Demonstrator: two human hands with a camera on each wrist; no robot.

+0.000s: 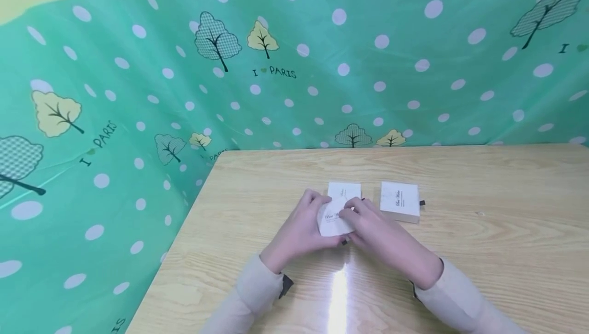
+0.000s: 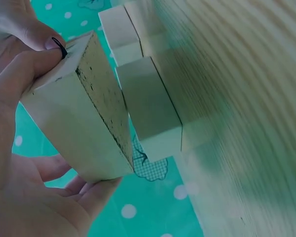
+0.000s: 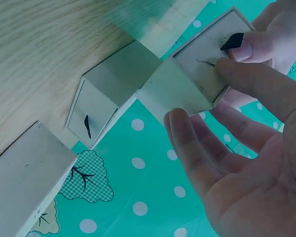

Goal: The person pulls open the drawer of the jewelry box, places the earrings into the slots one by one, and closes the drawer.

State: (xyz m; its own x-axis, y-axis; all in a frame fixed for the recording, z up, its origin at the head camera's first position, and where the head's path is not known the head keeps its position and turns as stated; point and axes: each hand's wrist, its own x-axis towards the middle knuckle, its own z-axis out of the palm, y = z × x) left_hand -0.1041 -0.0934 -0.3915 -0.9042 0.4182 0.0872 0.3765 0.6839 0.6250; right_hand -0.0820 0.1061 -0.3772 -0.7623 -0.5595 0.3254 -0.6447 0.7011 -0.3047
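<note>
A small white gift box (image 1: 334,218) with dark lettering on top and a black pull tab (image 3: 232,41) on its end is raised between both hands. My left hand (image 1: 306,224) grips it, thumb at the tab end and fingers (image 2: 98,195) against another side. From the right, my right hand (image 1: 375,229) holds the same box, its curled fingers (image 3: 185,133) against the side. Both thumbs meet beside the tab; whether they pinch it I cannot tell. Just behind stands a second white box (image 1: 344,188), partly covered by the held one.
A third white box (image 1: 399,201) with similar lettering and a black tab at its right side lies to the right on the wooden table (image 1: 483,252). A green dotted cloth (image 1: 294,104) hangs along the back and left edges.
</note>
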